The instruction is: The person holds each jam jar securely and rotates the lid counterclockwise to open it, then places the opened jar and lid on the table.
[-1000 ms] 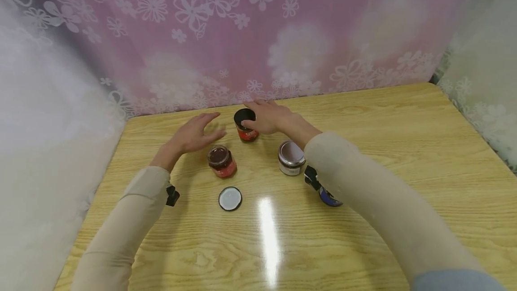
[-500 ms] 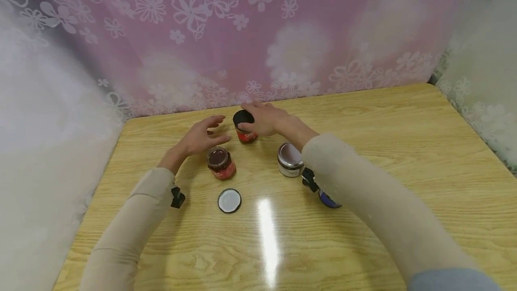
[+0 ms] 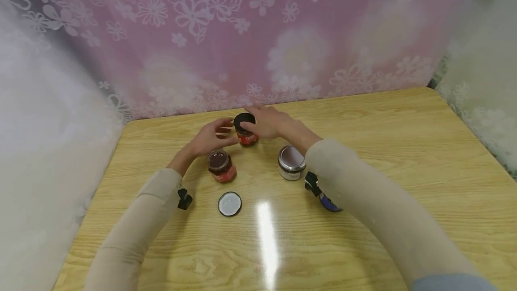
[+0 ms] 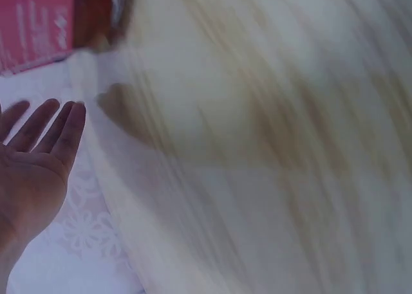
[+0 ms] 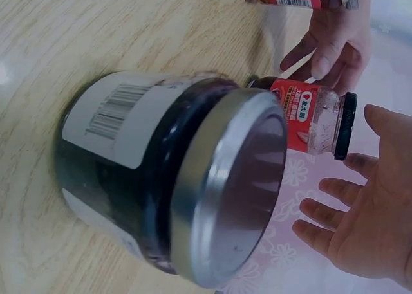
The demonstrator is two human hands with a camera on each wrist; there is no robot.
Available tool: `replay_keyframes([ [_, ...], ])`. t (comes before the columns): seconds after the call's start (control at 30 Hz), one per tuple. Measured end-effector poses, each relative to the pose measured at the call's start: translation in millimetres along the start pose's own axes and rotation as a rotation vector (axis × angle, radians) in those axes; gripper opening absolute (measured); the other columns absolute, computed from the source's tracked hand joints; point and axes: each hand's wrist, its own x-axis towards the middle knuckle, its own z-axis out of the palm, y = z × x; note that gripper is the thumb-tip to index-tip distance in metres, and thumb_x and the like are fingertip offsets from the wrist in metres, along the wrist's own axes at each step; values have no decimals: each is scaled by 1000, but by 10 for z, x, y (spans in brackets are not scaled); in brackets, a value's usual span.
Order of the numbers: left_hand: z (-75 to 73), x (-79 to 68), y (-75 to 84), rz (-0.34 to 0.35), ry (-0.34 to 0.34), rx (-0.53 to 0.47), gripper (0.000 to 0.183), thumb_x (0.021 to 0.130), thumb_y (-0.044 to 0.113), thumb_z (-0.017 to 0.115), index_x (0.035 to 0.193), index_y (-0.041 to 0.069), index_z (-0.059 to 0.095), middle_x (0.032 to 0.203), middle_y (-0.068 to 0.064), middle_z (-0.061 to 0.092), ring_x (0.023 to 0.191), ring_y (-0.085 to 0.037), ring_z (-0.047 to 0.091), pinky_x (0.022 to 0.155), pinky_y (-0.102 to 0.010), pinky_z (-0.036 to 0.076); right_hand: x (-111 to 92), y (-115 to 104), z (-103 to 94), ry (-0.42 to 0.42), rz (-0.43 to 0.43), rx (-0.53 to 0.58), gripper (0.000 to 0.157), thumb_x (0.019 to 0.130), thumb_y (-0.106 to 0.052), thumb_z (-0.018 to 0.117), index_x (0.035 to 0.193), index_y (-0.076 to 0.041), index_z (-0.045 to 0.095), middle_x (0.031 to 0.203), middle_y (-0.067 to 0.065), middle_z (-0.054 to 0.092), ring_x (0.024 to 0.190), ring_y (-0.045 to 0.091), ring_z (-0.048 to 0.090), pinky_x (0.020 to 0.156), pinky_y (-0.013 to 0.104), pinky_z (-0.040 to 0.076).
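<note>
Toward the back of the table stands a glass jar [image 3: 247,139] with a black lid and a red label. My right hand [image 3: 268,122] is spread at its right side, thumb over the lid in the head view; in the right wrist view the fingers are apart and relaxed beside the lid. My left hand [image 3: 212,138] is at the jar's left, fingers loosely bent and their tips close to its side. A dark-filled jar [image 3: 224,174] with a pink-red label and bare glass rim stands under the left wrist. A lid [image 3: 230,204], pale inside up, lies in front of it.
A squat jar [image 3: 291,165] with a silver lid stands beneath the right forearm. A blue round thing [image 3: 330,203] shows partly from under the right sleeve. The wooden table [image 3: 202,246] ends at a pink floral curtain [image 3: 242,57] behind.
My left hand has moved right and slightly back, up to the black-lidded jar, its fingers a little more bent. The right hand stays by the lid, and the jars keep their places.
</note>
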Motion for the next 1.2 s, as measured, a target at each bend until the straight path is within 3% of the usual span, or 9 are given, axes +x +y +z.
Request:
replay_keyframes([
  [0.2,81,65,47,2,-54,-118,67,87,27,72,142,7,40,140,-11,44,125,-31,46,101,-45,39,-31,59,3,10,-21,14,67,98,-58,31,154,-24,16,158,8,12,140,39,18,106,56,26],
  [0.3,104,74,49,6,-50,-141,64,87,25,72,140,6,42,137,-11,46,124,-30,47,101,-45,39,-28,62,11,19,-25,24,67,98,-58,31,154,-23,17,158,9,14,140,39,19,105,56,26],
  [0.47,130,117,50,23,-27,-142,60,86,23,73,137,7,45,129,-10,53,118,-26,52,99,-43,41,-25,73,20,16,-26,29,66,99,-57,30,154,-25,16,158,8,13,140,38,18,106,56,26],
  [0.67,170,175,61,40,-58,-162,56,87,23,72,136,8,47,121,-11,58,112,-26,56,96,-45,42,-49,62,17,11,-28,33,66,98,-58,30,154,-26,15,158,6,12,141,36,17,107,54,25],
  [1.2,190,224,36,26,-75,-194,56,85,24,75,134,13,50,119,-8,58,109,-23,55,96,-45,40,-120,34,-5,18,-49,26,66,99,-57,30,154,-25,14,159,6,6,140,38,17,106,55,25],
])
